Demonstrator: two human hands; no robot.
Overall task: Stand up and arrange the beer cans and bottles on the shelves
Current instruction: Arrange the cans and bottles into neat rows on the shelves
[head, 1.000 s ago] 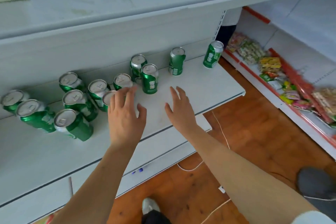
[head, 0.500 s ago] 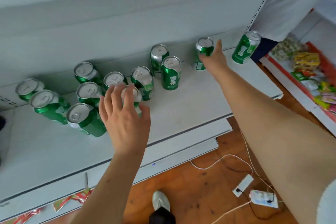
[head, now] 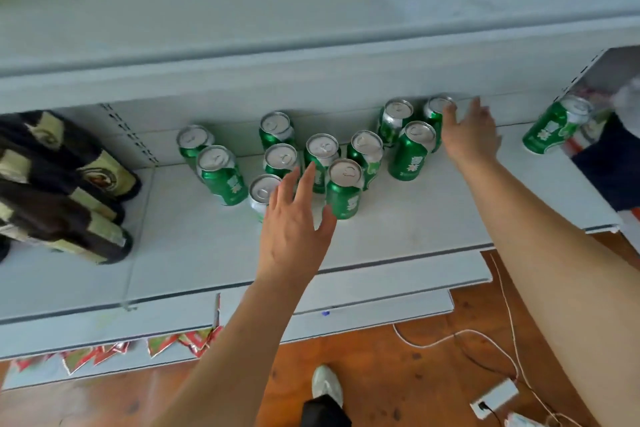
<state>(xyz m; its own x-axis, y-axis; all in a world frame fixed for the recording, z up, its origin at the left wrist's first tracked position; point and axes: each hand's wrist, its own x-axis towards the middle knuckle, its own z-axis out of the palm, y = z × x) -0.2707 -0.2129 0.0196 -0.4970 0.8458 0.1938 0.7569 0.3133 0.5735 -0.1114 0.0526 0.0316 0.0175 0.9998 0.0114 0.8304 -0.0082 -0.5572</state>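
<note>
Eleven upright green cans clustered mid-shelf, one more green can standing apart at far right. Dark bottles lying on their sides at left. Left hand spread wide, hovering over nearest cans, fingertips by silver-topped can, thumb close to front can; contact hard to judge. Right hand stretched far, fingers straight, touching rear can at cluster's right end. Both forearms extended from near edge, right reaching farther.
</note>
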